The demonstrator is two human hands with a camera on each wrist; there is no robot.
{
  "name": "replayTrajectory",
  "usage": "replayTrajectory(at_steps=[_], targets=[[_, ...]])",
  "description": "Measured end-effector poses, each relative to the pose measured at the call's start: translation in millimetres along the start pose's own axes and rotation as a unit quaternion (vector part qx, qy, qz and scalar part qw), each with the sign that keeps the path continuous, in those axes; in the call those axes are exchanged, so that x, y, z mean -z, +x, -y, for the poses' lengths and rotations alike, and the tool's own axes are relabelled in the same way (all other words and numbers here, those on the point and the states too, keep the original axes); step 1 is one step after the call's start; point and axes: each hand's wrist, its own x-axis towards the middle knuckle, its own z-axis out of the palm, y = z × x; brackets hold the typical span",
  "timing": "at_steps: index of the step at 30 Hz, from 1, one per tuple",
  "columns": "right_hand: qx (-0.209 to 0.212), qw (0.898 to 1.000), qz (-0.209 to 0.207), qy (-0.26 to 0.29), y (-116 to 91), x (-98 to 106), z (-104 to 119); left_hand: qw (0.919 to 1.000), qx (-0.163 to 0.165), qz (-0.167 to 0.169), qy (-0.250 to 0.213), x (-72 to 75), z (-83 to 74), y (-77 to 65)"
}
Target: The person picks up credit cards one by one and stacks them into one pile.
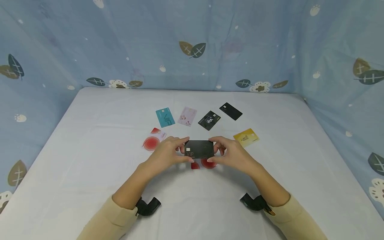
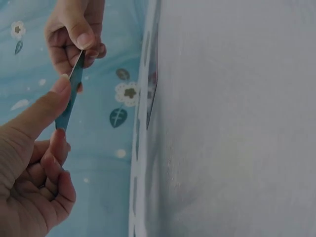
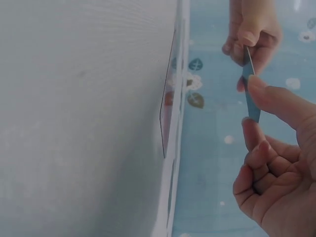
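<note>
A dark VIP card (image 1: 199,149) is held up above the table between both hands. The left hand (image 1: 168,151) pinches its left end between thumb and fingers, and the right hand (image 1: 232,154) pinches its right end the same way. Both wrist views show the card (image 2: 71,94) nearly edge-on, with the left thumb (image 2: 42,111) and right thumb (image 3: 276,101) on it. Behind and below the held card lies a card with red circles (image 1: 208,163), partly hidden.
Around the hands lie a red-and-white card (image 1: 151,142), a teal VIP card (image 1: 165,117), a pale pink card (image 1: 187,116), a black VIP card (image 1: 209,120), a plain black card (image 1: 231,111) and a yellow card (image 1: 246,137). A white cloth covers the table (image 1: 90,150); blue patterned fabric (image 1: 156,30) hangs behind.
</note>
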Motion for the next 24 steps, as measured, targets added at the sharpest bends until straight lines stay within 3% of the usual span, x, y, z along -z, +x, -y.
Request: replayTrajectory(at_steps=[10,17,24], targets=[[-0.017,1.000,0.025,0.002,-3,-1,-5,0.9995,0.009,0.025,-0.014,-9.2,1.1,-0.9],[-0.045,0.998,0.052,0.003,-4,-1,-7,0.9984,-0.004,0.056,0.006,-16.2,4.8,-1.8],[-0.054,0.994,0.091,0.008,-6,-1,-11,0.9980,-0.026,0.055,0.014,-24.6,9.5,-3.1]])
